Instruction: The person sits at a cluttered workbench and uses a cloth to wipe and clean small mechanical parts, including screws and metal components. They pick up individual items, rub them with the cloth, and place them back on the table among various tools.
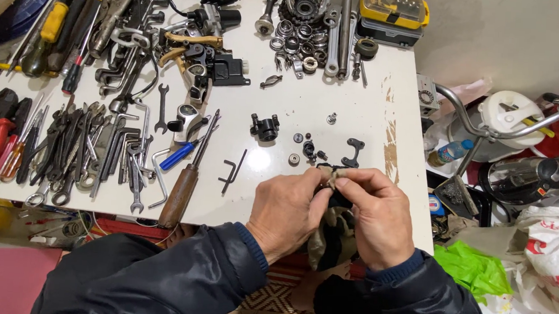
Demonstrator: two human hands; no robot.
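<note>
Both hands meet at the near edge of the white worktop (308,107): the left hand (286,212) and right hand (376,214) each pinch a dirty grey-brown cloth rag (330,234), their grips clenched on it around a small dark part. Beyond lie small black metal brackets (354,152), then steel bearing rings (296,38).

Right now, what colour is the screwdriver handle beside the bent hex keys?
Brown, wooden-looking screwdriver handle, seen clearest in the head view.

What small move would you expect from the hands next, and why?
Probably turn the small dark part within the rag to wipe another side: both the left hand and right hand pinch it inside the cloth, above the table's edge.
</note>
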